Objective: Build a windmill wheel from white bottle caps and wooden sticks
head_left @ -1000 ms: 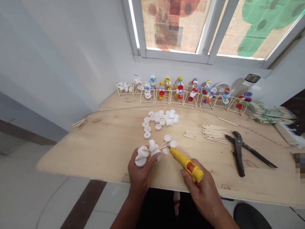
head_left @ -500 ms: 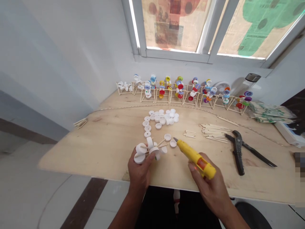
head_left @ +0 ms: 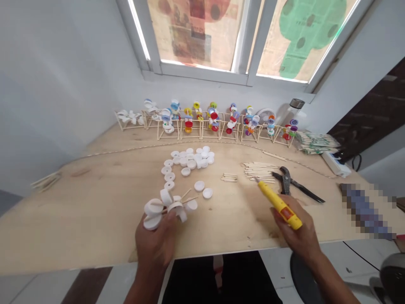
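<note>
Yellow glue gun [head_left: 279, 207] (right hand [head_left: 299, 232])

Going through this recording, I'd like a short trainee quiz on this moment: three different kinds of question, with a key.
1. Multiple choice: what is the right hand holding? A) a paintbrush B) a yellow plastic glue gun C) a steel ruler
2. True or false: the black-handled metal pliers lie on the pale plywood tabletop.
3. Fill in the blank: the left hand holds an assembly of white plastic bottle caps joined by ____.

Key: 1. B; 2. True; 3. wooden sticks
</note>
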A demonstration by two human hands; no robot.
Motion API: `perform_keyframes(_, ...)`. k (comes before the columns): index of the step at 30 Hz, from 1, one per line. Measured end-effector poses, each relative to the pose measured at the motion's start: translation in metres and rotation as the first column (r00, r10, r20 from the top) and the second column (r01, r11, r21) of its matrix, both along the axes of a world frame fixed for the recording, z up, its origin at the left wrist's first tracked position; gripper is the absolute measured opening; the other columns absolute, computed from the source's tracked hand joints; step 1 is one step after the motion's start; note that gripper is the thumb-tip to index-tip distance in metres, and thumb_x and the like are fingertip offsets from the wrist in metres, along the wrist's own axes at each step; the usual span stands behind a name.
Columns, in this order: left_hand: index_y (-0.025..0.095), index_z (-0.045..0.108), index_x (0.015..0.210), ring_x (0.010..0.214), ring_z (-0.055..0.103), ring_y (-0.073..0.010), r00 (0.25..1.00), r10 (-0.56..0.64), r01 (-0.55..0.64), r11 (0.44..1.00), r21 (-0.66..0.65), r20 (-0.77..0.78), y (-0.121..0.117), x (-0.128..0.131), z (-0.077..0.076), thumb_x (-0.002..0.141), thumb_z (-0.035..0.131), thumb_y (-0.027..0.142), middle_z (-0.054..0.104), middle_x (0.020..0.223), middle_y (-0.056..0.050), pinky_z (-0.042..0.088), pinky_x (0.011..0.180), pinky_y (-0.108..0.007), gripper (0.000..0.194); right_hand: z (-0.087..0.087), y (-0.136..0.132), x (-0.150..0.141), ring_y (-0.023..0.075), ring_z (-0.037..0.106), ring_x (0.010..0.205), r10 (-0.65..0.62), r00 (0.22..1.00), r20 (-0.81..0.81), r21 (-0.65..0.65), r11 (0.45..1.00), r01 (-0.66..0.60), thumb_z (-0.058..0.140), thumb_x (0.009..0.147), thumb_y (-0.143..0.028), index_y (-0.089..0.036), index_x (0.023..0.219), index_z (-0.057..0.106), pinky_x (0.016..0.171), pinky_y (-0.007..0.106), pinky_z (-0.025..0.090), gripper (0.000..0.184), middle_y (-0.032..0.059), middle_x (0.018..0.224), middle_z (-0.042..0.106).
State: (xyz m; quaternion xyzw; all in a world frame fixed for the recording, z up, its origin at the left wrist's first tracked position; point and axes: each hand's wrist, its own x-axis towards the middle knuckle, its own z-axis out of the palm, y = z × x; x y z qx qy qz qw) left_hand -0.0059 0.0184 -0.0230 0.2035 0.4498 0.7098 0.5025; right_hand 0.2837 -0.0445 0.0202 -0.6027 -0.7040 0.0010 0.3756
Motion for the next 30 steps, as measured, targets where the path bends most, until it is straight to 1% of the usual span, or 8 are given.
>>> perform_keyframes(2,0.017,0.065,0.076,0.065,0.062,-0.0118,0.999,0.013,-0.013,1.0,-0.02,0.03,0.001,0.0,-0.001,0.045,0.084,0.018,0.067,0.069,0.003,0.053,0.064,-0.021,0.037,-0.013,0.001,0.032,0.0247,0.061,0.087,-0.178,0.975,0.136,0.046,0.984,0.173,0.05,0.086,-0.032,-0.019,0.104,0.054,0.074,0.036,0.048,0.022,0.012,0.096,0.063)
perform_keyframes(5,0.017,0.066,0.073,0.066,0.062,-0.0112,0.999,0.021,-0.02,1.0,-0.019,0.048,0.001,-0.001,0.001,0.044,0.085,0.018,0.067,0.068,0.004,0.052,0.064,-0.02,0.035,-0.029,0.004,0.078,0.0249,0.059,0.081,-0.381,0.847,0.371,0.165,0.925,0.343,0.049,0.086,-0.035,-0.016,0.099,0.056,0.072,0.036,0.045,0.025,0.0134,0.092,0.064)
perform_keyframes(9,0.018,0.067,0.073,0.073,0.063,-0.0142,0.998,0.015,-0.016,1.0,0.012,0.058,0.002,0.001,0.005,0.045,0.086,0.021,0.068,0.07,0.002,0.053,0.07,-0.024,0.034,-0.038,0.008,0.115,0.0262,0.055,0.081,-0.403,0.695,0.595,0.197,0.912,0.36,0.048,0.086,-0.033,-0.014,0.097,0.056,0.07,0.036,0.039,0.024,0.0133,0.088,0.065)
perform_keyframes(15,0.018,0.068,0.074,0.077,0.062,-0.0132,0.992,0.021,-0.025,0.999,0.032,0.126,0.001,0.007,0.01,0.043,0.087,0.017,0.068,0.072,0.002,0.051,0.076,-0.023,0.036,-0.04,0.011,0.123,0.0305,0.053,0.086,-0.388,0.574,0.721,0.143,0.894,0.426,0.048,0.084,-0.035,-0.015,0.096,0.057,0.068,0.04,0.035,0.025,0.0136,0.093,0.065)
perform_keyframes(20,0.016,0.068,0.08,0.079,0.063,-0.0151,0.992,-0.015,0.006,0.997,0.074,0.123,-0.004,0.011,0.012,0.049,0.085,0.021,0.069,0.08,-0.001,0.051,0.077,-0.027,0.036,-0.04,0.011,0.126,0.0359,0.054,0.091,-0.371,0.633,0.679,0.067,0.891,0.45,0.043,0.083,-0.043,-0.018,0.105,0.058,0.068,0.047,0.038,0.036,0.0163,0.106,0.064)
perform_keyframes(24,0.017,0.068,0.079,0.081,0.062,-0.014,0.983,-0.049,0.035,0.996,0.084,0.177,-0.007,0.011,0.014,0.051,0.084,0.021,0.069,0.082,-0.001,0.049,0.08,-0.026,0.032,-0.026,0.002,0.119,0.0373,0.054,0.101,-0.335,0.728,0.599,0.018,0.914,0.405,0.041,0.082,-0.035,-0.018,0.118,0.055,0.081,0.052,0.041,0.043,0.0154,0.117,0.06)
perform_keyframes(27,0.017,0.069,0.079,0.082,0.061,-0.0129,0.972,-0.1,0.078,0.991,0.111,0.213,-0.01,0.013,0.015,0.055,0.083,0.02,0.069,0.082,-0.001,0.048,0.081,-0.024,0.028,-0.006,-0.004,0.078,0.0345,0.053,0.109,-0.244,0.884,0.399,-0.038,0.959,0.282,0.044,0.083,-0.04,-0.018,0.116,0.056,0.092,0.05,0.04,0.041,0.0154,0.115,0.06)
perform_keyframes(30,0.017,0.069,0.08,0.083,0.061,-0.0133,0.955,-0.176,0.146,0.979,0.141,0.238,-0.016,0.019,0.016,0.06,0.081,0.021,0.068,0.082,-0.001,0.048,0.082,-0.025,0.024,0.012,0.0,0.011,0.0282,0.053,0.112,0.003,0.997,0.079,-0.157,0.988,0.009,0.051,0.084,-0.041,-0.024,0.117,0.054,0.095,0.044,0.042,0.038,0.0091,0.117,0.06)
